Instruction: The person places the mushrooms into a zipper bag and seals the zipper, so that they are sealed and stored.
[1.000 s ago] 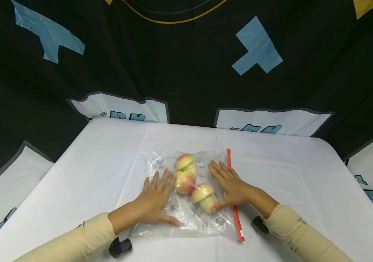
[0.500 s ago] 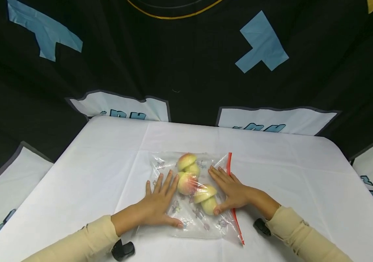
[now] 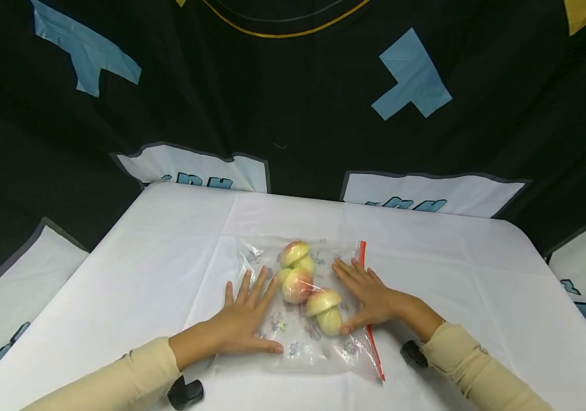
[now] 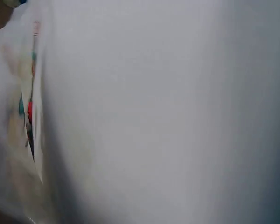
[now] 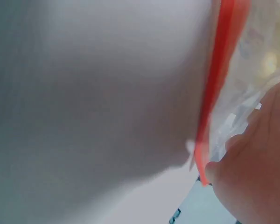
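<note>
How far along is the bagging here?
Done: the fruit pieces already lie inside the clear zip bag on the white table. In hand: left hand and right hand press flat on the bag. Left: whether the red zip strip is sealed cannot be told.

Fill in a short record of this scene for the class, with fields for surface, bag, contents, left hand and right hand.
surface: table under a white cloth
bag: clear plastic zip bag lying flat, red zip strip along its right edge
contents: three peach-like fruit pieces in a diagonal row inside the bag
left hand: left hand flat, fingers straight, pressing the bag's left part
right hand: right hand flat, fingers straight, pressing the bag beside the strip
</note>
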`<move>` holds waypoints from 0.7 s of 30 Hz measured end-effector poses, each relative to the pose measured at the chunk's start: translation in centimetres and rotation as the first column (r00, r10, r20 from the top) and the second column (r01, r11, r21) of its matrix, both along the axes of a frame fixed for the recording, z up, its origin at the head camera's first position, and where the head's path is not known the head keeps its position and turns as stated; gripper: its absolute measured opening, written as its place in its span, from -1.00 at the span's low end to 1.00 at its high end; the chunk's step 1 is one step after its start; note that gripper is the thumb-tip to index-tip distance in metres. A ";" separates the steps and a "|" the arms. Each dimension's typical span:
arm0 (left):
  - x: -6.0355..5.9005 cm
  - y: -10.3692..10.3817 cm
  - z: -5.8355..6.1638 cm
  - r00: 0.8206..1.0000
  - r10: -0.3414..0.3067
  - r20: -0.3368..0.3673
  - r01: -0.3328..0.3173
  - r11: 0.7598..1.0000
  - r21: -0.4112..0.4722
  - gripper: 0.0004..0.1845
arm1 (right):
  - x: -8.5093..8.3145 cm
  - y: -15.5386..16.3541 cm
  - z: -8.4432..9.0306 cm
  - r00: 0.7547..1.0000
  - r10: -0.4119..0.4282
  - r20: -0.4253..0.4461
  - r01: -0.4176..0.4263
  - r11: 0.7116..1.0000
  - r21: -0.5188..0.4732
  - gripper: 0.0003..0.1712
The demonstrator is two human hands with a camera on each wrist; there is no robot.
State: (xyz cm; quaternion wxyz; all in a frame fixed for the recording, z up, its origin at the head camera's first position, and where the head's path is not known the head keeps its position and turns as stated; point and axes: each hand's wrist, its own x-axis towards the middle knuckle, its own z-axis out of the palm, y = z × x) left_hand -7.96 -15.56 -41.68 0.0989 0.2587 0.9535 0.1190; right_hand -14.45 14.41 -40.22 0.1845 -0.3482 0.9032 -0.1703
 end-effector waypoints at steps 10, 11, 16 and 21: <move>3.7 -0.8 2.2 0.998 -0.053 -0.021 0.051 0.995 -0.083 0.12 | 4.3 0.7 2.2 0.993 -0.065 -0.095 0.064 0.998 -0.012 0.47; 4.1 -0.9 2.2 0.998 -0.057 0.002 0.057 0.995 -0.085 0.07 | 5.1 0.7 2.1 0.993 -0.072 -0.096 0.073 0.997 0.010 0.47; 5.0 -1.8 1.3 0.995 -0.062 0.076 0.072 0.989 -0.129 -0.23 | 7.1 1.3 0.7 0.987 -0.132 -0.090 0.147 0.973 0.180 0.40; 4.8 -2.4 0.7 0.995 -0.071 0.072 0.081 0.987 -0.139 -0.30 | 6.6 1.7 -0.1 0.988 -0.126 -0.094 0.146 0.957 0.251 0.36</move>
